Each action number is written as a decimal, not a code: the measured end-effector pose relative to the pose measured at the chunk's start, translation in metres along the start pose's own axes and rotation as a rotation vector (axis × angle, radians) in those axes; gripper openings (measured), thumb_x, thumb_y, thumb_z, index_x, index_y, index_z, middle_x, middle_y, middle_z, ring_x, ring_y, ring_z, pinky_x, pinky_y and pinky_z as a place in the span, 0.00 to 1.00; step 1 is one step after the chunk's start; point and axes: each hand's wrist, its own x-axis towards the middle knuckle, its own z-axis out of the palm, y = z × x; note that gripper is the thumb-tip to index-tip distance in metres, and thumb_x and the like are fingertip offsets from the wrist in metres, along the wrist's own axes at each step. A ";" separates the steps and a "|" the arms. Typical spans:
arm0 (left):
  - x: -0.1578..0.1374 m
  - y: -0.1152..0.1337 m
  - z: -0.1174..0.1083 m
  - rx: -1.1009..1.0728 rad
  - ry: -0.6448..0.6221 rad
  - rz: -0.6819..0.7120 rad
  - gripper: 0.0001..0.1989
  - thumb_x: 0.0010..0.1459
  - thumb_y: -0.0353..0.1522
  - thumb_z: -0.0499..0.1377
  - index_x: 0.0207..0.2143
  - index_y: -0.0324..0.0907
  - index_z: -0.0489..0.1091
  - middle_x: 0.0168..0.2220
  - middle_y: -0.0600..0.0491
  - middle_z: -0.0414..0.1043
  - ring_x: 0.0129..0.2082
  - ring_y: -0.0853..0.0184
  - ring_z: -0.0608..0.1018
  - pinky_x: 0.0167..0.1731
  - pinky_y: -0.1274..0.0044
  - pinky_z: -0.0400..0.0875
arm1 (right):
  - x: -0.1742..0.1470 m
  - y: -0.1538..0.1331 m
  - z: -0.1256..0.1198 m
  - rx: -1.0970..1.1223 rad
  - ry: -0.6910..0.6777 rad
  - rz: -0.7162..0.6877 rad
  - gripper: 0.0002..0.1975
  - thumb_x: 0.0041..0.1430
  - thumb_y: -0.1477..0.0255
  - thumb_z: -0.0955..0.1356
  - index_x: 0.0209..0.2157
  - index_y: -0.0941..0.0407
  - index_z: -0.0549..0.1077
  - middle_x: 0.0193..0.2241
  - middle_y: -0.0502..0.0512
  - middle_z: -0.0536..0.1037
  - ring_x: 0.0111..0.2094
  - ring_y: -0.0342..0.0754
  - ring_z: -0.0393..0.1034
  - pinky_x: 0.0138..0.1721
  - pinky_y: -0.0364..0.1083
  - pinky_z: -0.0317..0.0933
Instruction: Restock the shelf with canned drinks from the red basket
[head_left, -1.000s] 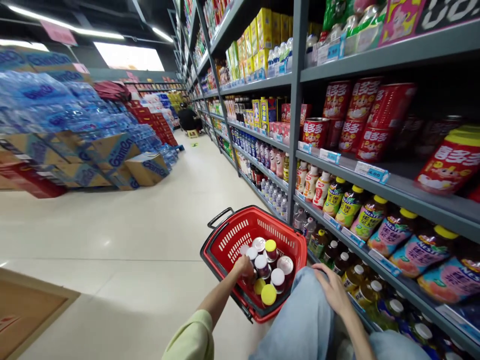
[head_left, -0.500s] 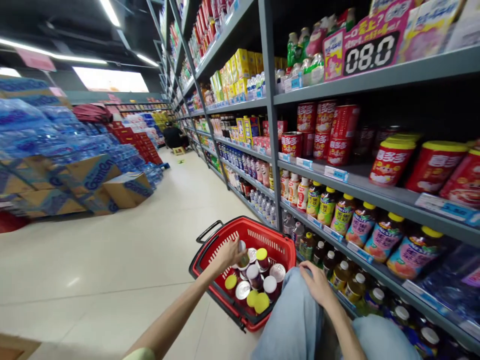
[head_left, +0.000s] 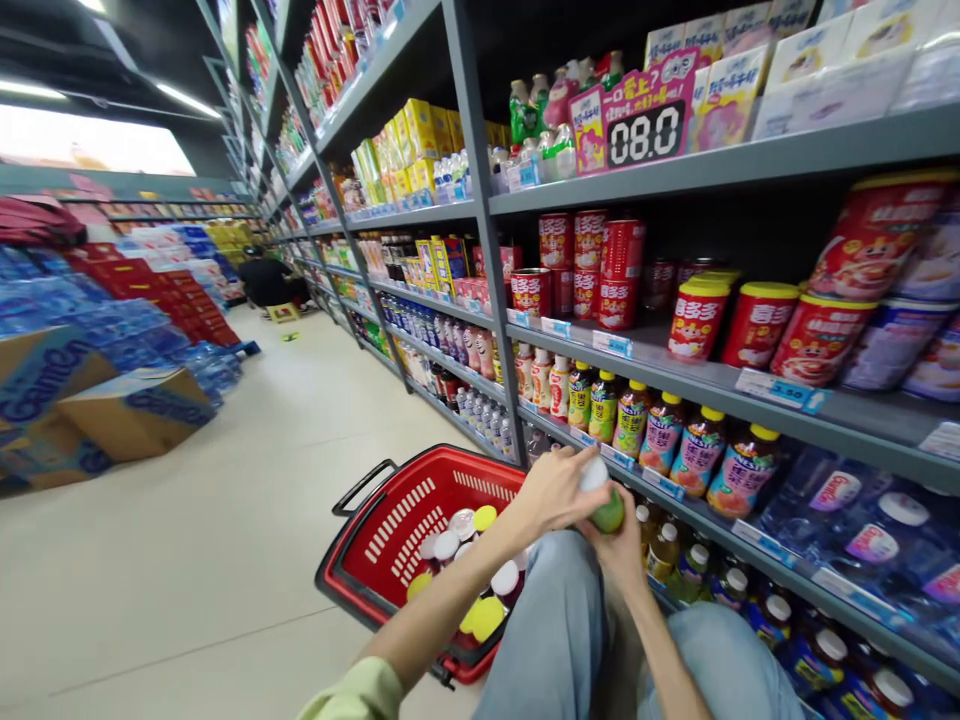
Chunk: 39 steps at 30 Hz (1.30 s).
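Observation:
Above my knees, my left hand (head_left: 559, 490) and my right hand (head_left: 621, 545) are both closed round a small container (head_left: 609, 512) with a white lid and a green lower part. My fingers hide much of its body, and its label cannot be read. Below my left forearm stands a red shopping basket (head_left: 409, 480) with a black rim and handle. Inside it are several cans and jars (head_left: 446, 545) with white, yellow and silver tops, partly covered by my arm.
On my right runs a grey shelf rack with bottled tea (head_left: 664, 430), red cans (head_left: 697, 318) and water bottles (head_left: 874, 540). Brown cartons (head_left: 139, 405) and stacked goods line the aisle's left side. Farther off, a person in dark clothes (head_left: 266, 280) is beside a low stool (head_left: 283, 312).
My left hand has lifted the container out of the basket and moved it right. My right hand has left my knee and closed on it too. The view has turned right.

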 end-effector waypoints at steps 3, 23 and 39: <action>0.026 0.015 0.025 -0.401 0.143 0.121 0.25 0.52 0.41 0.69 0.52 0.44 0.80 0.36 0.46 0.75 0.37 0.56 0.78 0.45 0.71 0.69 | 0.009 -0.019 -0.023 -0.056 0.181 0.011 0.38 0.46 0.58 0.80 0.55 0.56 0.68 0.53 0.65 0.78 0.52 0.61 0.75 0.55 0.60 0.71; 0.032 -0.004 0.162 -2.037 -0.024 -0.538 0.25 0.52 0.49 0.70 0.40 0.37 0.74 0.20 0.59 0.70 0.09 0.78 0.59 0.09 0.81 0.45 | 0.003 -0.014 -0.034 0.571 0.223 0.377 0.27 0.48 0.45 0.74 0.30 0.56 0.74 0.19 0.51 0.74 0.13 0.41 0.60 0.10 0.39 0.47; 0.028 0.001 0.147 -2.068 -0.005 -0.523 0.29 0.49 0.43 0.73 0.50 0.39 0.74 0.26 0.59 0.76 0.09 0.83 0.53 0.08 0.81 0.40 | 0.000 -0.028 -0.022 0.545 0.206 0.382 0.30 0.49 0.43 0.73 0.33 0.58 0.76 0.19 0.52 0.75 0.13 0.41 0.61 0.10 0.39 0.48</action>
